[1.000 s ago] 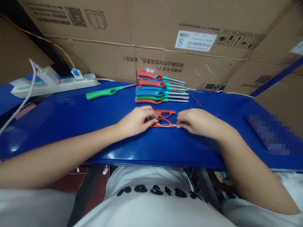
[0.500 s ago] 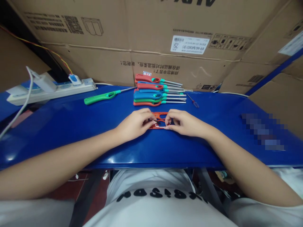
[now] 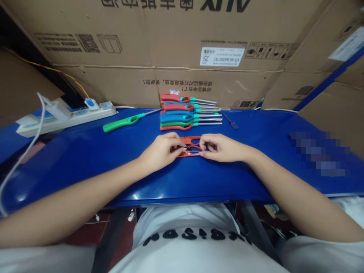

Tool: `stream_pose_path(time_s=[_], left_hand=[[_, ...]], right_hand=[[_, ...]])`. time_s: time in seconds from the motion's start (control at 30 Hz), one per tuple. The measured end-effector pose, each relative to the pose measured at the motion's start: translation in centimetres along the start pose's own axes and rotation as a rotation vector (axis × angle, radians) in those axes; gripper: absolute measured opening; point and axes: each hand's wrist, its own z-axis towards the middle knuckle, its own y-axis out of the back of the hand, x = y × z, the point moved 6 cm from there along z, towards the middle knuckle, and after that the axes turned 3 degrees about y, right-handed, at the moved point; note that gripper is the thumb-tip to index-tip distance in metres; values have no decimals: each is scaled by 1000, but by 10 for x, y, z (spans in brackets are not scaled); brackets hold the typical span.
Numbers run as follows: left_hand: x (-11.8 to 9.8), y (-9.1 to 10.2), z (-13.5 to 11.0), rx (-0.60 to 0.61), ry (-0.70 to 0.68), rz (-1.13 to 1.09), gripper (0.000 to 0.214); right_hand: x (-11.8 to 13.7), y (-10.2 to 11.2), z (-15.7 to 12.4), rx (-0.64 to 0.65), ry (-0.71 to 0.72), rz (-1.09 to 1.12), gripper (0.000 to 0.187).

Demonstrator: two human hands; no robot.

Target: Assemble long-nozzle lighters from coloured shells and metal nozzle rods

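An orange-red lighter casing (image 3: 191,140) lies opened on the blue table, its two halves side by side, one farther and one nearer to me. Across the nearer half runs a thin white wire (image 3: 192,152). From the left, my left hand (image 3: 162,151) pinches a small black part at the casing, mostly hidden by the fingertips. My right hand (image 3: 222,148) is curled over the other end, thumb and fingertips closed at the wire's end. What lies under the right fingers is partly hidden.
Several long-necked lighters (image 3: 178,117) lie stacked behind my hands. A green lighter (image 3: 121,123) rests to their left, a small screwdriver (image 3: 233,124) to their right. A white power strip (image 3: 68,119) with plugs stands at the far left; large cardboard (image 3: 176,45) walls the back.
The view has shifted slightly. Both hands stay at the casing; the black part at my left fingertips shows less now, and the white wire lies straighter across.
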Motion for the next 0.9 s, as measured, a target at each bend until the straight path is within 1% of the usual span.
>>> stream_pose_path(time_s=[0.17,0.3,0.47,0.6,0.7,0.77,0.83,0.9], left_hand=[[-1,2,1,11,-11,-21,15],[1,1,1,0,6,-37,14],[4,0,0,-15,37,-41,15],[6,-1,0,-16,35,-29,17],[6,-1,0,-7,2,-33,19],[3,-2,0,21,-34,-19,21],[-1,-2,-2,61,-77,40,24],[-5,-3,-4,110,-118,158,29]], right_hand=[[3,-2,2,-36,45,-77,14],[4,-4,5,-49,65,-81,8],[5,-3,4,-45,74,-53,11],[6,-3,4,-38,67,-70,10],[6,-3,6,-41,64,-101,12],[6,-4,6,-43,66,-122,13],[6,-4,6,-41,66,-133,14],[6,-5,6,-39,66,-134,14]])
